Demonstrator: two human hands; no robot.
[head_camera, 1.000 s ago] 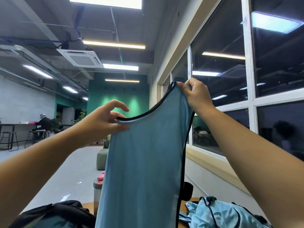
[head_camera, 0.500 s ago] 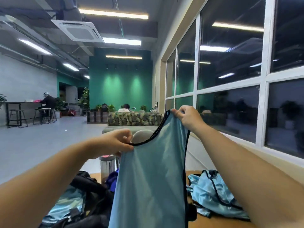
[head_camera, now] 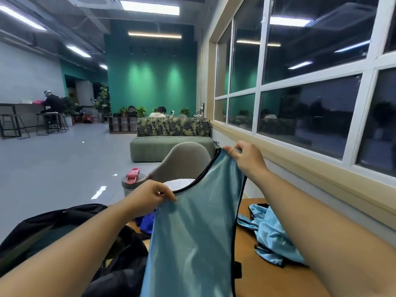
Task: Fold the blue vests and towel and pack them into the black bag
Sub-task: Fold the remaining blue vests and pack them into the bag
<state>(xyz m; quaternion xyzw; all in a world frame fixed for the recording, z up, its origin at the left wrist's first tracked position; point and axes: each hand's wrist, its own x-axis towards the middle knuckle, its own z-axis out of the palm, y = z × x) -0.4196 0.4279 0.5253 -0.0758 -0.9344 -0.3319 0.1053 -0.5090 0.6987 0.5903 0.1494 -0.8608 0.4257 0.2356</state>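
I am holding 1 blue vest [head_camera: 192, 232] up unfolded, my left hand [head_camera: 150, 196] and right hand [head_camera: 246, 156] apart, each pinching its neckline; another vest [head_camera: 272, 234] is lying crumpled on the counter [head_camera: 267, 279], black bag [head_camera: 64, 228] waiting.

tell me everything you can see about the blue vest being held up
The light blue mesh vest with black trim looks thin and slightly shiny. It hangs unfolded over the wooden table, its lower part out of frame. The left hand pinches the scooped edge; the right hand grips a raised strap. Black binding runs down its right edge.
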